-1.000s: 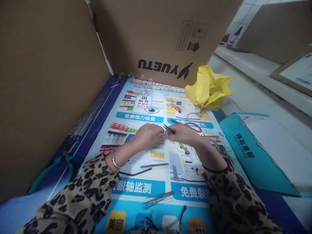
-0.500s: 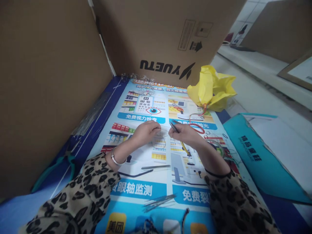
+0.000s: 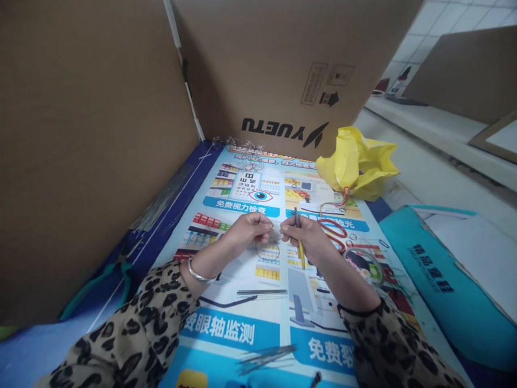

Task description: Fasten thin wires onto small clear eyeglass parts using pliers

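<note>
My left hand (image 3: pixel 251 233) is closed in a pinch on a thin wire (image 3: pixel 277 222), which spans the small gap to my right hand (image 3: pixel 304 235). A faint loop of wire hangs under the left fingertips. With thumb and forefinger my right hand pinches the wire's other side, while pliers (image 3: pixel 301 255) with yellow handles sit in the same hand, dark jaws pointing up and away. Both hands are above a printed poster. Closer to me, a few straight thin wires (image 3: pixel 262 292) lie on it, and a bundle of similar wires (image 3: pixel 267 358) lies nearer still.
Teal-handled pliers (image 3: pixel 121 266) lie at the left beside a cardboard wall (image 3: pixel 81 161). Behind the poster stands another cardboard panel (image 3: pixel 250 70). At right are crumpled yellow paper (image 3: pixel 355 161), red cord (image 3: pixel 333 223), a wire coil (image 3: pixel 377 269) and a teal box (image 3: pixel 428 264).
The pliers in my right hand have turned more upright. My fingertips have come slightly closer together. The whole view has shifted, so the scene sits lower.
</note>
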A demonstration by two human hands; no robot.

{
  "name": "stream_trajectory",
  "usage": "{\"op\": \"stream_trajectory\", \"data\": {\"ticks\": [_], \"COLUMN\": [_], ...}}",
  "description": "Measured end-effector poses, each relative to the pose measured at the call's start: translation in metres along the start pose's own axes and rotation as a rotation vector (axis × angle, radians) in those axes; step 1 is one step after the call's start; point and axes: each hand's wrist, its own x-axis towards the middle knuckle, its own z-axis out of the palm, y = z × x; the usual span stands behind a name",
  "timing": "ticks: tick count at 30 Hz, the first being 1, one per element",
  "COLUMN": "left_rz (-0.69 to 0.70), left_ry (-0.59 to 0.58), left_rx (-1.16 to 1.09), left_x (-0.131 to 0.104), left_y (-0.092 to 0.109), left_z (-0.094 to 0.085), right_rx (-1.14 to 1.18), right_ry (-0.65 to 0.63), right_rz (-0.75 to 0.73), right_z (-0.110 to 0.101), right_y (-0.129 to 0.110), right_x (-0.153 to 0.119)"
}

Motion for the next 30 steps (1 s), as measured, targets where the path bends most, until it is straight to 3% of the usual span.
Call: {"op": "stream_trajectory", "data": {"ticks": [10,15,18,21,25,30], "left_rz": [-0.02,-0.058,-0.079,-0.021,0.058,0.163], "left_ry": [-0.013,-0.015,-0.082,-0.093,-0.021,0.134], "left_rx": [-0.134,-0.152,-0.093,0.019,0.165,0.574], "left_x": [0.002,-0.001,-0.001,0.002,0.01,0.019], "left_y": [-0.01,-0.006,-0.001,0.003,0.002,-0.008], "left_z": [-0.001,0.005,0.003,-0.007,-0.02,-0.026], "right_rx": [0.21,0.211,0.165,0.008,-0.435,-0.978], "right_ry": [-0.109,-0.074,-0.066,-0.016,0.077,0.154], "right_rz": [0.048,0.092,0.082,0.033,0.009,0.009], "right_z": [0.004,0.006,0.006,0.002,-0.005,-0.009], "right_y": [0.001,0.004,0.004,0.0,-0.008,-0.004], "right_x": [-0.004,-0.002,-0.001,-0.002,-0.003,0.001]}}
